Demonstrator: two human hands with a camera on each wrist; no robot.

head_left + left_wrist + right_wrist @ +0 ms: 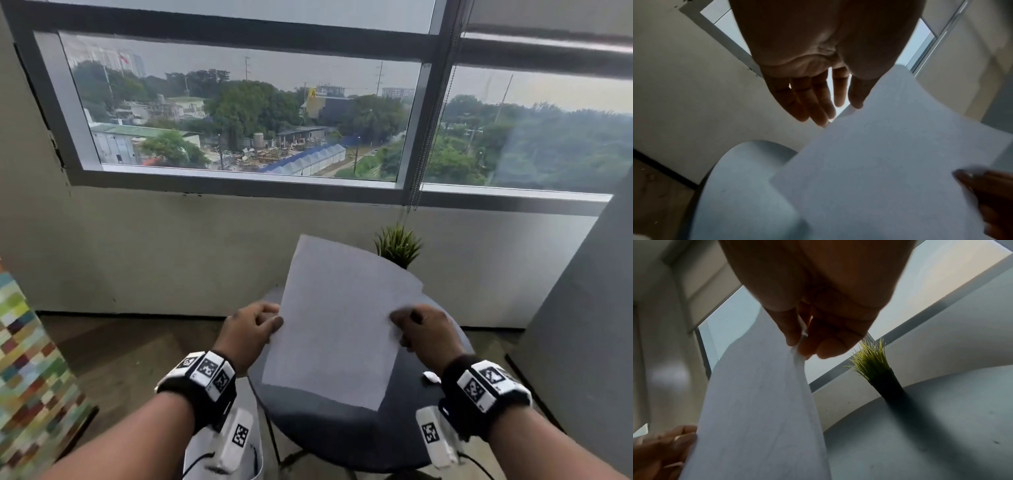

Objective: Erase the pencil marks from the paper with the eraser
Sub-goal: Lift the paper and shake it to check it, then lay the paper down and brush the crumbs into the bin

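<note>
I hold the paper (pixel 337 329) above the round tabletop (pixel 404 431), my left hand (pixel 248 330) pinching its left edge, my right hand (pixel 424 330) pinching the right; the eraser (pixel 432 377) lies near my right wrist.

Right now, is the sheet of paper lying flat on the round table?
No: both the left hand and right hand hold the paper lifted above the table.

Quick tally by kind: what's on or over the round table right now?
Paper sheet: 1, held above the table by left hand and right hand
Potted plant: 1
Small white object, likely the eraser: 1
Total: 3
</note>
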